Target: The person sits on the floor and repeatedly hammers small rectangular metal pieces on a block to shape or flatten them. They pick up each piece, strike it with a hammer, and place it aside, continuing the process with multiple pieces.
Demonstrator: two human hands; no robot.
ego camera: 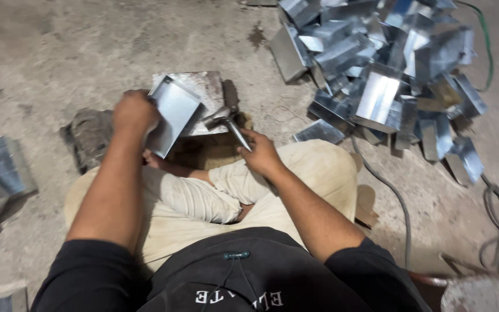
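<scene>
We see one tray [174, 112] gripped tight in left hand [135, 112], one hammer [229, 121] in right hand [261, 153]; tray pile [382, 69] far right.

left fingers [123, 99]: hidden behind the folded sheet-metal piece [172, 115] at 11 o'clock;
hammer [230, 122]: handle end buried in the right hand [261, 155];
metal pile [383, 69]: cropped at 1 o'clock;
round lid [480, 294]: cut off at 5 o'clock
</scene>
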